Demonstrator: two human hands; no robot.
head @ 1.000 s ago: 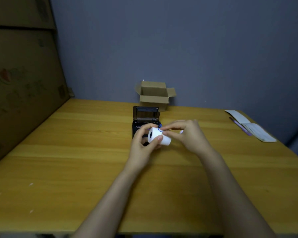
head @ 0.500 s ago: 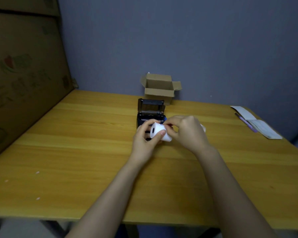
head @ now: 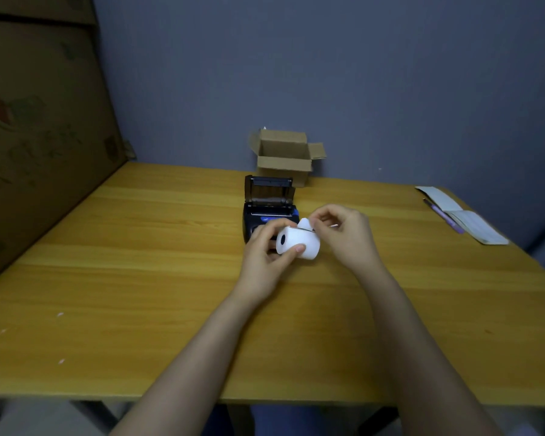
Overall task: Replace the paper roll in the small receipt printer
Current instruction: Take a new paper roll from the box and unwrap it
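Note:
A white paper roll (head: 299,243) with a dark core hole facing left is held just above the wooden table (head: 139,262). My left hand (head: 265,262) grips it between thumb and fingers. My right hand (head: 343,234) pinches the roll's loose paper end, lifted a little off the top. Just behind the roll stands the small black receipt printer (head: 266,204) with its lid tilted up and open; my left fingers cover its front.
An open cardboard box (head: 285,157) stands behind the printer by the wall. A folded paper sheet (head: 463,215) and a purple pen (head: 442,218) lie at the far right. A large cardboard panel (head: 41,136) borders the table's left side.
My right fingers have peeled the roll's paper end up from the roll. The view has shifted slightly; both hands stay in front of the printer.

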